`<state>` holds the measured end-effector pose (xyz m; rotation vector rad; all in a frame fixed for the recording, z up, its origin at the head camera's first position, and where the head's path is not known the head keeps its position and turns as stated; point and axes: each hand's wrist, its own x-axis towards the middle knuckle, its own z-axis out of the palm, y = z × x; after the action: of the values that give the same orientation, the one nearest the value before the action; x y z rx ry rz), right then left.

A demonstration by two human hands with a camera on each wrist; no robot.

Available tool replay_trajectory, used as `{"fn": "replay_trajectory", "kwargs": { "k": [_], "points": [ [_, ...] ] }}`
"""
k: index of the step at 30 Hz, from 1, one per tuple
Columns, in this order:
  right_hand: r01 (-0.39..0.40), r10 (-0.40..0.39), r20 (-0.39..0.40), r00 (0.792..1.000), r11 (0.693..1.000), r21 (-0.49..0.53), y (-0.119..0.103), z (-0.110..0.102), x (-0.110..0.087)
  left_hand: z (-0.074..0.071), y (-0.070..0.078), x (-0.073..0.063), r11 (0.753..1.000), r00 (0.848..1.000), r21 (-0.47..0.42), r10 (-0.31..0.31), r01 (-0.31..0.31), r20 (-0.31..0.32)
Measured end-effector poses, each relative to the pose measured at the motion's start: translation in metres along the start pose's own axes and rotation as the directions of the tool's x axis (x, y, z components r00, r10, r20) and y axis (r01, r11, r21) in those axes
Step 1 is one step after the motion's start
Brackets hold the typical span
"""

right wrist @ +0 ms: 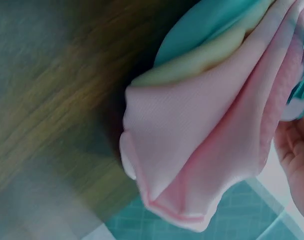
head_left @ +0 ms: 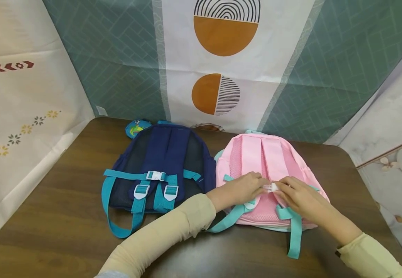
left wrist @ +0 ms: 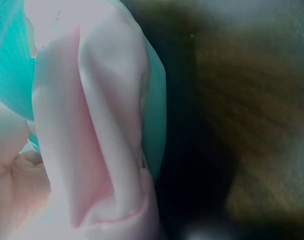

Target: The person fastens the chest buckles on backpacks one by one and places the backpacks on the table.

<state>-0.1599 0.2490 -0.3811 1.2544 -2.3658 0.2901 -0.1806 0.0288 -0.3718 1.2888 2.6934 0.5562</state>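
Note:
A pink backpack (head_left: 235,154) lies on the table with its shoulder straps facing up. Over its middle, both hands meet at a white side-release buckle (head_left: 274,187). The left hand (head_left: 244,188) pinches the pronged half, and the right hand (head_left: 299,195) grips the other half. The prongs show between the two sets of fingertips, close to the socket. Teal webbing (head_left: 294,231) hangs from the bag below the right hand. In the left wrist view, pink fabric (left wrist: 62,125) partly hides the left hand (left wrist: 17,185). The right hand (right wrist: 299,160) appears at the right wrist view's edge.
A navy backpack (head_left: 208,166) lies beside the pink one on the left, its white buckle (head_left: 156,175) fastened across teal straps. A blue round pouch (head_left: 136,127) sits behind it. Patterned cloth (head_left: 128,58) hangs along the back of the brown table (head_left: 65,216).

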Motion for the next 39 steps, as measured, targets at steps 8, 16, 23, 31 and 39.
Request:
{"fn": "replay_trajectory", "kwargs": {
  "k": [8,16,23,31,39],
  "points": [
    [0.012,-0.012,0.034,0.999,1.000,0.017,0.001,-0.006,-0.001,0.003,0.004,-0.001,0.998,0.999,0.064,0.025,-0.022,-0.043],
    [0.061,-0.061,0.060,0.996,0.998,-0.003,0.002,-0.011,0.009,0.000,0.005,0.001,0.997,0.993,0.077,0.039,-0.031,-0.112],
    [0.090,-0.089,0.043,0.995,0.996,-0.017,-0.001,-0.011,0.009,0.002,0.007,0.000,0.997,0.991,0.070,0.051,-0.043,-0.122],
    [0.089,-0.086,0.076,0.993,0.995,-0.040,0.002,-0.010,0.005,0.007,0.008,0.001,0.990,0.991,0.139,0.053,-0.036,-0.123],
    [0.085,-0.084,0.052,0.995,0.996,-0.015,-0.002,-0.002,0.008,0.009,0.010,0.003,0.996,0.992,0.084,0.023,-0.013,-0.123]
  ]
}}
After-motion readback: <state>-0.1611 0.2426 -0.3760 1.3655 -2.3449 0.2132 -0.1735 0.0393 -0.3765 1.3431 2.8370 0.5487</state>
